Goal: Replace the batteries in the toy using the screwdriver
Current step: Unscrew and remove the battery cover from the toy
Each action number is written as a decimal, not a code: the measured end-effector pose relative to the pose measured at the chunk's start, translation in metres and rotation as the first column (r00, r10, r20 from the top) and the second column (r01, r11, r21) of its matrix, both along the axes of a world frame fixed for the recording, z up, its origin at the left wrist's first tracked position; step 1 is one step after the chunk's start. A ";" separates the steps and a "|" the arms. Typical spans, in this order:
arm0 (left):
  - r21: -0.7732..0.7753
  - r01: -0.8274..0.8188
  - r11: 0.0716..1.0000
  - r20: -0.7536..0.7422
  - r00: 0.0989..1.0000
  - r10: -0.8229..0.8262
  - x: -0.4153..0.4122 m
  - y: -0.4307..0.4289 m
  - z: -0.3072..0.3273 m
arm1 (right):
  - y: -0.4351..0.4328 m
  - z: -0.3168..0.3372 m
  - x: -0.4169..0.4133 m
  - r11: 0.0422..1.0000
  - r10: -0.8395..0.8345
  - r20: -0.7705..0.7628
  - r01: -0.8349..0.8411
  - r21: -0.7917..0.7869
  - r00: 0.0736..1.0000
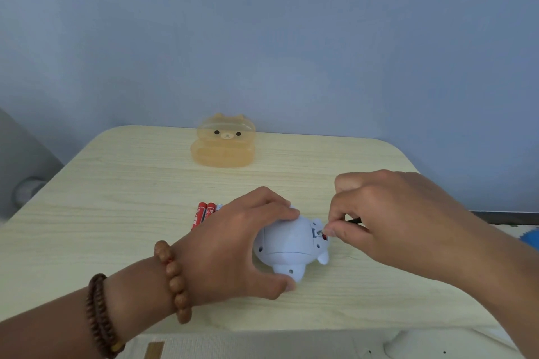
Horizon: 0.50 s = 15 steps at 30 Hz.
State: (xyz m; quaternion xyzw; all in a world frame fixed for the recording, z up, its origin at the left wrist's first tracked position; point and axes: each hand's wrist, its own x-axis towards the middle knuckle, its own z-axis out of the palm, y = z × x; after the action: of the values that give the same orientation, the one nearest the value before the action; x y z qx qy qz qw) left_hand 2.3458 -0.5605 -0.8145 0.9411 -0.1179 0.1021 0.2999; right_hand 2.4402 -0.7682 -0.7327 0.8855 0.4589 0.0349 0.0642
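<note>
Gripping toy [287, 245], left hand [236, 245]; right hand [388, 213] pinching screwdriver [354, 220].

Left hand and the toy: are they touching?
Touching. Head view: the left hand grips the toy, fingers curled over its top, thumb against its near foot.

Left arm enters at 7 o'clock, forearm bare, wrist straight. Left hand [248, 242] is palm down, fingers curled over toy [287, 245], thumb at toy's 6 o'clock edge, gripping it. Right arm enters at 4 o'clock. Right hand [388, 213] sits at 3 o'clock of left hand, fingers curled. Thumb and forefinger pinch screwdriver [355, 220], mostly hidden, fingertips at toy's 2 o'clock side.
</note>
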 end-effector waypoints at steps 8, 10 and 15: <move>-0.020 0.001 1.000 0.007 1.000 -0.001 -0.001 0.001 0.000 | -0.012 -0.013 0.003 0.987 -0.100 -0.066 0.108 0.119 0.993; -0.023 -0.001 1.000 0.007 1.000 0.001 -0.001 0.000 0.000 | -0.015 -0.021 0.008 0.952 -0.182 -0.095 0.199 0.231 0.979; -0.022 -0.004 1.000 0.001 1.000 0.004 -0.002 -0.001 0.001 | -0.023 -0.048 0.021 0.781 -0.398 -0.169 0.430 0.452 0.902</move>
State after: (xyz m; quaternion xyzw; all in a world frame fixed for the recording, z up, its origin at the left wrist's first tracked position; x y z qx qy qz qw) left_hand 2.3443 -0.5611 -0.8136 0.9379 -0.1152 0.1045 0.3101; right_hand 2.4615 -0.7907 -0.7809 0.9529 0.2319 0.1039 -0.1654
